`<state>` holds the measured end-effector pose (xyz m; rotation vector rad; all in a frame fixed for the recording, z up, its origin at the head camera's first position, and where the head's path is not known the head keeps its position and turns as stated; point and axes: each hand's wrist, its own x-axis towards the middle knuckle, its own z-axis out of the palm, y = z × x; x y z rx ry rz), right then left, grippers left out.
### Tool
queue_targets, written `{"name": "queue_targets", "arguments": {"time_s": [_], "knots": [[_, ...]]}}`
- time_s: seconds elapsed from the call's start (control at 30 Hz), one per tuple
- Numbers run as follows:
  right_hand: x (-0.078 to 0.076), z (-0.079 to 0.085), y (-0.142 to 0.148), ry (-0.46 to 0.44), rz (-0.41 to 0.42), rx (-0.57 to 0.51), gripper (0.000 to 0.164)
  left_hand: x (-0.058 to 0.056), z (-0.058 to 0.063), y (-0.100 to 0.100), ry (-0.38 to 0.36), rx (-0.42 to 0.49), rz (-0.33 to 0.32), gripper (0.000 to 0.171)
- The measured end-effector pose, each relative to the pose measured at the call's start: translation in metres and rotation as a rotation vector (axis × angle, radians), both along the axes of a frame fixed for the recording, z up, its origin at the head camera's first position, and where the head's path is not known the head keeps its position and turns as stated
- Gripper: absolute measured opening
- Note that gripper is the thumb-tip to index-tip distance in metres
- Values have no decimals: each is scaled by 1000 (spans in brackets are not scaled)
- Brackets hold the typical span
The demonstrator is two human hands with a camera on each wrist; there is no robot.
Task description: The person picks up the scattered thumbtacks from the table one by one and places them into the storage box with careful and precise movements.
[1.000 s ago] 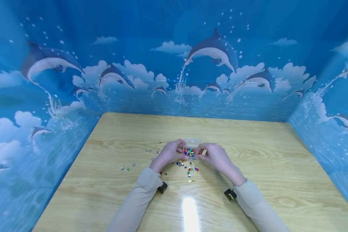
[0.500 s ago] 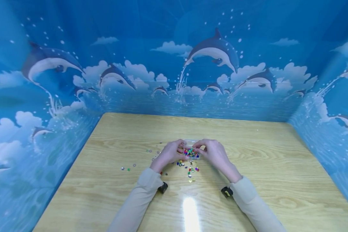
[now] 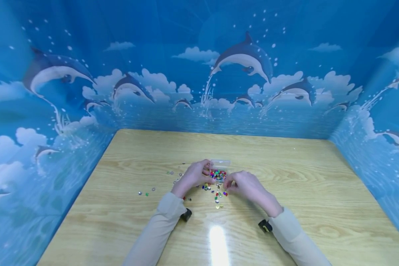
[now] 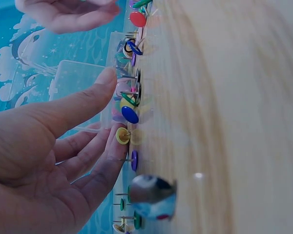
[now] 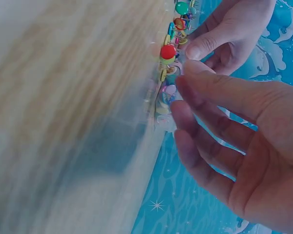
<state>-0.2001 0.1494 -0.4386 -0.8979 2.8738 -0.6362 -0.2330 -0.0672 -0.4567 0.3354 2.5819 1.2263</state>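
Colourful thumbtacks (image 3: 219,174) fill a small clear plastic box (image 4: 107,109), its transparent lid (image 3: 221,163) raised at the back. My left hand (image 3: 195,174) grips the box at its left side, thumb and fingers on either side of it. My right hand (image 3: 247,186) is low over the table just in front of the box's right corner. Its thumb (image 5: 205,73) and forefinger are close together, the other fingers loosely bent. No tack is plainly visible between them. Loose thumbtacks (image 3: 217,201) lie in front of the box, by the right fingertips.
More scattered tacks (image 3: 147,194) lie to the left on the wood-grain table (image 3: 306,177). A blue dolphin-print cloth (image 3: 199,74) hangs behind and beside the table. Black wrist cameras (image 3: 265,225) sit on both sleeves.
My right hand moved from the box's right side up over the box, then back towards me and down beside the loose tacks. The left hand stayed in place on the box.
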Motion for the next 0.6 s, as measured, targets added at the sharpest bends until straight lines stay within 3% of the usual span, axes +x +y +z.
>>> {"name": "queue_targets", "arguments": {"time_s": [0.17, 0.6], "knots": [[2, -3, 1, -60, 7, 13, 16, 0, 0, 0, 5, -7, 0, 66], [1, -9, -1, -36, 34, 17, 12, -1, 0, 0, -2, -8, 2, 67]]}}
